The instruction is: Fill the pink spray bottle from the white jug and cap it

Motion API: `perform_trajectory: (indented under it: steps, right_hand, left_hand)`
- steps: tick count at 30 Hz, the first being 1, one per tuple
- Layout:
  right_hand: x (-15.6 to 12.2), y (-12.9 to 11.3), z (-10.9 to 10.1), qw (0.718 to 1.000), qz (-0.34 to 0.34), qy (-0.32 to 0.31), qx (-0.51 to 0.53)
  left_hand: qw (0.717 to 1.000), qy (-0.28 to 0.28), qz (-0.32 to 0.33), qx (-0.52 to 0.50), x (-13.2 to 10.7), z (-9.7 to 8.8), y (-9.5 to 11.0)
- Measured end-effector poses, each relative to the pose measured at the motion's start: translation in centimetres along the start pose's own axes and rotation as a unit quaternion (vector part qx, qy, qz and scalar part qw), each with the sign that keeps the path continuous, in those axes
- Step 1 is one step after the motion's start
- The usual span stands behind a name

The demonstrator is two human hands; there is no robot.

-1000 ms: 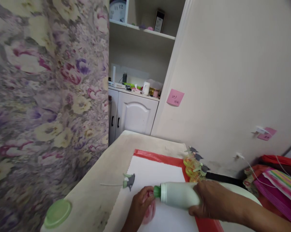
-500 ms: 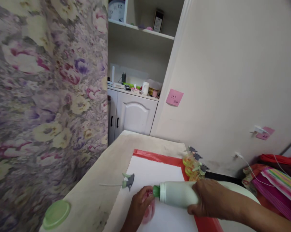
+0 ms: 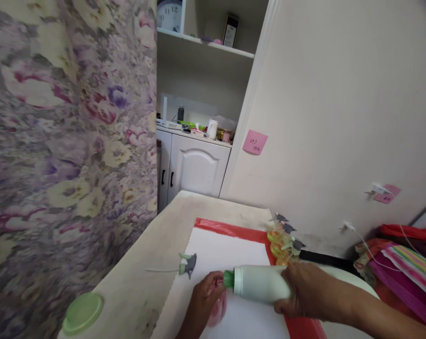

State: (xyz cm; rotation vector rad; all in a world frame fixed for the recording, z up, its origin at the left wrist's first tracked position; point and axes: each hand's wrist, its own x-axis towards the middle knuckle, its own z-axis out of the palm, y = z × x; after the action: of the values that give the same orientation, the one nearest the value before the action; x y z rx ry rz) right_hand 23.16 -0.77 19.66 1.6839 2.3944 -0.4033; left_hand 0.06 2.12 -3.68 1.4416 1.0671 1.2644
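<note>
My right hand is wrapped round a pale green bottle, tilted on its side with its darker green spout pointing left. The spout touches the mouth of a clear pink spray bottle. Closed round that bottle's neck is my left hand. Whether liquid flows between the two, I cannot tell. A grey and green spray trigger head with a white dip tube lies to the left of my left hand. At the table's left edge rests a light green round cap.
Several yellowish spray bottles with grey triggers stand at the right edge of the table. White paper on a red sheet covers its middle. A floral curtain hangs at left; folded cloths lie at far right.
</note>
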Motion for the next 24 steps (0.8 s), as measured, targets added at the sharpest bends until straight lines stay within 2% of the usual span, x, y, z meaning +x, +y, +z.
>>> perform_trajectory:
  steps: [9, 15, 20, 24]
  right_hand:
    - [-0.5, 0.8, 1.9, 0.998, 0.028, -0.006, 0.047]
    - [-0.7, 1.7, 4.3, 0.996, 0.041, 0.034, 0.075]
    - [-0.8, 3.0, 6.7, 0.984, 0.037, 0.055, 0.164]
    - [-1.2, 4.1, 8.2, 0.955, 0.04, 0.04, 0.29]
  left_hand:
    - [1.0, 0.005, -0.002, -0.005, 0.0, -0.2, 0.6]
    - [1.0, 0.0, -0.007, -0.013, -0.2, -0.2, 1.6]
    - [1.0, -0.012, -0.019, -0.015, -0.2, -0.7, 1.9]
    - [0.999, -0.028, -0.027, -0.023, -0.2, -1.3, 2.2]
